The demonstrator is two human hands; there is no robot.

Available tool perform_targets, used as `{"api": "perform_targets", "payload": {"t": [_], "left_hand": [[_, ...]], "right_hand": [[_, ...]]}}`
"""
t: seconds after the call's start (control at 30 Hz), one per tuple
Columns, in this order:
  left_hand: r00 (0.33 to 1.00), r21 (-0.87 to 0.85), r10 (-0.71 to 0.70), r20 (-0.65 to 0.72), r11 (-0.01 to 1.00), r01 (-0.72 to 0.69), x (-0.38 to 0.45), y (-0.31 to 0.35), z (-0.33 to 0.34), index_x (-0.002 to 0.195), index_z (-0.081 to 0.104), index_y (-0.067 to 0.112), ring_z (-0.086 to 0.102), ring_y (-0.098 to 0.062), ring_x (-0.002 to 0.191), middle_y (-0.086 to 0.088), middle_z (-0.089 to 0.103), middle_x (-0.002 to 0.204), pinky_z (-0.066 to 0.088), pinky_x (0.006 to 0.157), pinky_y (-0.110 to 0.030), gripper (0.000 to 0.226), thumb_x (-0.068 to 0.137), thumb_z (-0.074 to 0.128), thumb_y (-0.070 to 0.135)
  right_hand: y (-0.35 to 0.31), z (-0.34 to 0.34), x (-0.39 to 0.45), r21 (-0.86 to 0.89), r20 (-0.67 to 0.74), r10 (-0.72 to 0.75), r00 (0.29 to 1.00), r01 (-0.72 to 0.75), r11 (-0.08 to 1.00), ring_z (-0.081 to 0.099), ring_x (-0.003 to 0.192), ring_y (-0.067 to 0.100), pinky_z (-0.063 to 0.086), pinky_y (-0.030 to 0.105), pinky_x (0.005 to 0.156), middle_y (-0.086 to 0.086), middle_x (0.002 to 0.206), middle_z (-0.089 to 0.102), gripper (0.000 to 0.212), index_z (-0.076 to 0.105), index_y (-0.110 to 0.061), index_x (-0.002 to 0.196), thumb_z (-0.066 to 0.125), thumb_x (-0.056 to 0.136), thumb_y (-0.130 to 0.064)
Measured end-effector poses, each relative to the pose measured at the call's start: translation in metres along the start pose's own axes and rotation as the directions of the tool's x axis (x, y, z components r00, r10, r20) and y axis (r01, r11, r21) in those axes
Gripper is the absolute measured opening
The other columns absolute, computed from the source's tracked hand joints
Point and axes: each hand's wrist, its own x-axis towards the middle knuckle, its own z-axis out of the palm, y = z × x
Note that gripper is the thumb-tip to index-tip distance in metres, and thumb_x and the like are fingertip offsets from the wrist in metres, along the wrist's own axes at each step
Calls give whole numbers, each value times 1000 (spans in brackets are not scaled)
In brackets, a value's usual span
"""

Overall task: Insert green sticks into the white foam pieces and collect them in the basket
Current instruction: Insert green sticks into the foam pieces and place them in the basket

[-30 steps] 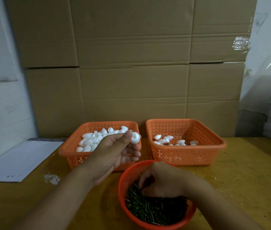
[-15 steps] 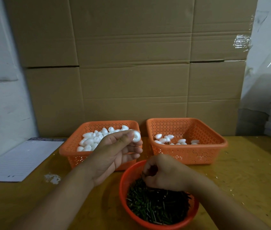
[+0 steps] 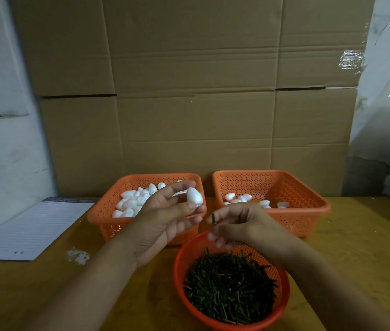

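Foam piece [image 3: 194, 196] pinched, stick bowl [image 3: 182, 263] below, notepad [image 3: 31, 229] left

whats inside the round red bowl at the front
The round red bowl holds a heap of short green sticks. Its bottom is covered by the heap, and the right hand hides part of the far rim.
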Motion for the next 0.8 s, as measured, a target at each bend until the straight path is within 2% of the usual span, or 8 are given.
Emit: {"api": "perform_targets", "payload": {"t": [0.1,0.23,0.4,0.5,0.57,0.67,0.73,0.8], "left_hand": [[1000,8,11,-7,1000,-11,1,-2,-1,122,66,13,71,-22,98,-12,71,105,59,77,-29,48,76,76,-1],[1000,70,17,-12,997,-16,1,-3,1,110,76,24,69,-12,91,-2,70,104,56,72,-24,45,71,82,3],[999,117,35,-9,993,-33,-1,-5,2,115,75,23,69,-13,101,0,71,106,56,82,-24,43,75,75,8],[999,133,38,-8,990,-37,-1,-6,3,122,71,21,70,-17,101,-2,70,108,56,81,-24,49,76,78,5],[999,136,41,-34,990,-36,-1,-5,3,117,70,21,68,-15,93,-2,68,107,55,73,-23,47,74,83,6],[997,128,42,-59,991,-34,0,-6,3,101,74,21,59,-11,80,-2,69,103,50,66,-23,30,75,82,8],[996,122,39,-81,992,-29,1,-6,1,99,77,22,60,-12,81,-2,71,98,51,66,-21,24,76,75,14],[994,95,41,-97,995,-32,3,-6,0,108,74,15,67,-15,91,-5,73,99,56,72,-23,30,78,72,19]], "right_hand": [[-2,0,0,-4,-16,-6,1000,6,1000,69,73,19,54,25,62,15,88,76,15,73,-7,100,68,89,2],[-1,2,0,-28,-48,8,999,-9,1000,69,71,19,53,25,61,15,86,76,16,69,2,102,71,86,1],[0,0,-1,-73,-9,32,999,-32,997,67,70,14,52,23,63,8,81,75,10,74,-3,99,70,90,-4],[2,-1,-1,-83,8,44,999,-43,996,68,76,19,53,26,66,11,87,75,11,72,-5,102,66,93,-7],[2,-2,-1,-47,24,51,998,-49,998,70,78,23,53,27,67,13,89,76,11,70,-7,103,64,94,-7],[1,-3,-1,39,56,56,997,-59,998,72,79,24,54,25,65,15,92,75,17,71,-17,103,61,96,-6],[0,-2,-1,98,82,61,995,-68,993,72,80,26,55,24,65,18,95,75,23,72,-22,103,58,97,-5],[0,-2,-1,155,100,55,993,-71,985,72,81,27,55,25,65,20,98,74,20,71,-20,103,58,96,-5]]}}
